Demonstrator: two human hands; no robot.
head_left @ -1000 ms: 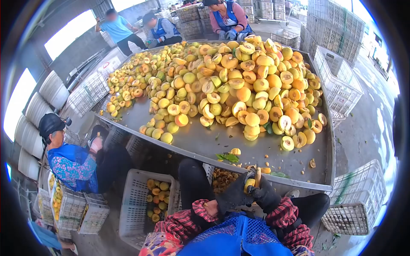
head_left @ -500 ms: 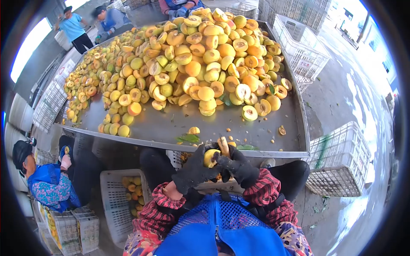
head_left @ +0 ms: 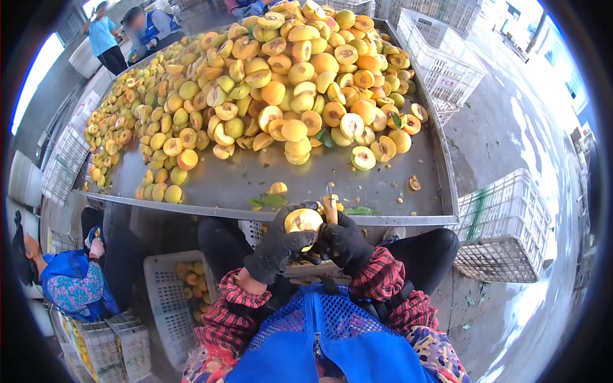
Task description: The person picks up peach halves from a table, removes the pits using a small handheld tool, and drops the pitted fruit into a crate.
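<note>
My left hand [head_left: 273,246], in a dark work glove, is closed around a yellow peach half [head_left: 302,220], its cut face turned up. Close beside it, my right hand [head_left: 348,242], also gloved, grips a small tool with a light wooden handle [head_left: 330,209]. The handle points up and away from me, with a thin metal piece at its far end; the rest of the tool is hidden by the glove. Both hands are just below the near edge of a metal table [head_left: 255,182]. Halved peaches [head_left: 294,89] are heaped on that table.
Green leaves [head_left: 268,200] and loose pits lie near the table's edge. A white crate [head_left: 167,300] with peaches stands at my left, another crate [head_left: 504,223] at my right. A co-worker [head_left: 76,281] sits to the left; other people are behind the table.
The peach half in my left hand has turned so more of its cut face shows, and the right hand has drawn slightly off it. The whole view has shifted a little.
</note>
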